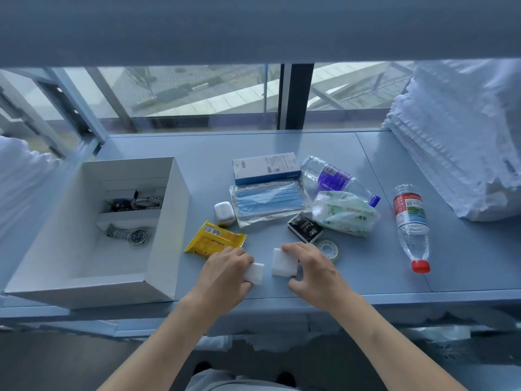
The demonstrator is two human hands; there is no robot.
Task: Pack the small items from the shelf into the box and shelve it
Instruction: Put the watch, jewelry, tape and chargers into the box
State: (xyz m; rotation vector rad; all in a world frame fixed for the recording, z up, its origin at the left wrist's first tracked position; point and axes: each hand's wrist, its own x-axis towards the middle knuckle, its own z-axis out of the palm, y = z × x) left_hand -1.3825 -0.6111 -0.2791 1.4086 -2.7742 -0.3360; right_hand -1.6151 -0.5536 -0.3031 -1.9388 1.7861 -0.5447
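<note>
Now: two white blocks in hand, most items still out on the shelf

Both hands sit lower centre of the frame on the blue shelf surface (380,165); left hand (225,273) has fingers curled over a small white block (255,273), thumb side hidden, so it looks like a pinch; right hand (313,266) pinches a second white block (283,263) between fingertips on top and thumb below; the two blocks lie just beside each other, not touching.

White cardboard box (169,221) stands open at left of the frame, just beside the left hand; inside, a steel wristwatch (132,235) and a chain bracelet (148,203) lie in separate compartments.

Still loose, centre to right: yellow snack packet (217,238) touching the left hand; white earbud case (224,213); bagged blue face masks (267,203); blue-and-white carton (266,167); purple-label bottle (332,179) lying down; green tissue pack (344,213); black tissue packet (304,228); clear tape roll (328,249); red-cap water bottle (413,230) lying well apart at right.

Handling, judged: blocks look light and foam-like or wrapped, material unclear; grip across the short sides, gentle squeeze; mask bag and tissue packs soft and slippery, take by the edges or flat underneath; bottles stiffer, likely heaviest, may roll, grasp mid-body; earbud case smooth, pinch the sides.

Task looks early; box not yet filled.
</note>
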